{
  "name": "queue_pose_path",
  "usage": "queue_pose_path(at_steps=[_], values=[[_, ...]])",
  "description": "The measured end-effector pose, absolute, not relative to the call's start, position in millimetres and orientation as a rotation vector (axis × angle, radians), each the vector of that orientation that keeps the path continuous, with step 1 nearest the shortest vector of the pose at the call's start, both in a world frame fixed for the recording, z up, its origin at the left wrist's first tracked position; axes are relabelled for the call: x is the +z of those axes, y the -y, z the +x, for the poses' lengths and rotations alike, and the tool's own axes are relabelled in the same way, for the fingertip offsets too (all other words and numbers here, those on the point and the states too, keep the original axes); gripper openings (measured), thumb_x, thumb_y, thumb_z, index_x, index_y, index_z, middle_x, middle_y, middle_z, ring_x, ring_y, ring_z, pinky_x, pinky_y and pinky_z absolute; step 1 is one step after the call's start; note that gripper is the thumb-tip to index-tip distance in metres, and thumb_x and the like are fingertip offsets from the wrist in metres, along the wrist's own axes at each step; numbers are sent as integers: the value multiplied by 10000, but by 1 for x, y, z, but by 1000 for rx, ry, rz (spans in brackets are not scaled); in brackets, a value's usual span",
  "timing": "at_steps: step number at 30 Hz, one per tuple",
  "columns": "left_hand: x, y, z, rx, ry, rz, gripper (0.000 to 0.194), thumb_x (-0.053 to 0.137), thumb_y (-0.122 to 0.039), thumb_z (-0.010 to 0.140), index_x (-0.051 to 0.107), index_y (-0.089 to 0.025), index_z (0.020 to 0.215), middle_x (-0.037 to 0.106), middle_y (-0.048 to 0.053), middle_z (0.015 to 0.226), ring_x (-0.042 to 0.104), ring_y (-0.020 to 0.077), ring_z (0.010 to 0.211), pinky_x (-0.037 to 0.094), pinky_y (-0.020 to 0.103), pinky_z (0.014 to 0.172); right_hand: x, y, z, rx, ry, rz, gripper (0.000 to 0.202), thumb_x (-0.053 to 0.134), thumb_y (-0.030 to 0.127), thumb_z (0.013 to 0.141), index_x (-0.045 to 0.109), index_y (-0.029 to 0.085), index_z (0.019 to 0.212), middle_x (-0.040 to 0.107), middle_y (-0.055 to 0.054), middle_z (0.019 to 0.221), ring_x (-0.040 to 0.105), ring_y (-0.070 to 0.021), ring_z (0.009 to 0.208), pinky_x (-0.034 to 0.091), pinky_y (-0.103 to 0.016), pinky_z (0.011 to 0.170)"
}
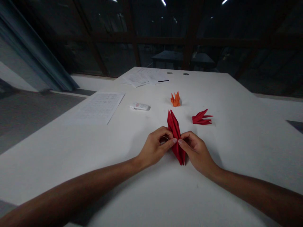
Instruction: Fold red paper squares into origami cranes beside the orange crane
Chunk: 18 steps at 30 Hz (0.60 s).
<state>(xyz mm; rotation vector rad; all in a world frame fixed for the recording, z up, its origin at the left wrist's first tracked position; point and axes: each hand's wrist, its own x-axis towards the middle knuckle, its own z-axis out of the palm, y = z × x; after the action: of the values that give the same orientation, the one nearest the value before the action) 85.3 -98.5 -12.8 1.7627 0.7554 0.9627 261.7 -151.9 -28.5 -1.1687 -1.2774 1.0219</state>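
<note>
Looks from the wearer's head, above the near side of the tabletop [241,142]; faces forward and down, close to the near side, farther from the far edge, toward dark windows [161,20].

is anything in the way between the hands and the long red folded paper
Nothing visible stands between them: the left hand and right hand already pinch the long red folded paper. The orange folded paper and smaller red one sit beyond, clear of both hands.

Both hands [157,145] and forearms are bare (no sleeves, gloves, rings or watch showing).
</note>
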Motion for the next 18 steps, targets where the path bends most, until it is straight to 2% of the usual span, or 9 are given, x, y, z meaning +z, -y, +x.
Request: queue_pose_path(at_steps=[4, 9, 15, 18], values=[[-6, 101, 87, 954, -748, 1837, 172, 626, -331, 941, 650, -170, 886, 620, 46, 923, 595, 147, 830, 486, 256, 728, -30, 153, 262, 1014, 1272, -1172, 219, 685, 442, 896, 610, 237, 918, 614, 8, 806, 568, -165, 710, 478, -290, 665], [-7, 102, 88, 916, -783, 1764, 230, 707, -387, 877, 636, -168, 881, 635, 42, 923, 610, 147, 802, 511, 257, 706, -28, 155, 261, 944, 1330, -1214, 197, 688, 421, 894, 616, 238, 904, 631, -8, 820, 582, -180, 729, 480, -305, 668], [-12, 98, 88, 918, -768, 1574, 162, 689, -299, 896, 619, -153, 895, 678, 29, 874, 619, 126, 786, 491, 241, 726, -27, 154, 262, 939, 1327, -1173, 143, 637, 386, 937, 616, 244, 930, 633, -8, 863, 589, -178, 773, 478, -311, 718], [-14, 94, 88, 966, -703, 1410, 239, 759, -267, 843, 566, -172, 949, 690, 15, 878, 629, 114, 770, 485, 225, 711, -27, 152, 262, 1032, 1261, -1110, 147, 660, 377, 924, 586, 251, 940, 633, 10, 860, 584, -164, 763, 462, -289, 704]])
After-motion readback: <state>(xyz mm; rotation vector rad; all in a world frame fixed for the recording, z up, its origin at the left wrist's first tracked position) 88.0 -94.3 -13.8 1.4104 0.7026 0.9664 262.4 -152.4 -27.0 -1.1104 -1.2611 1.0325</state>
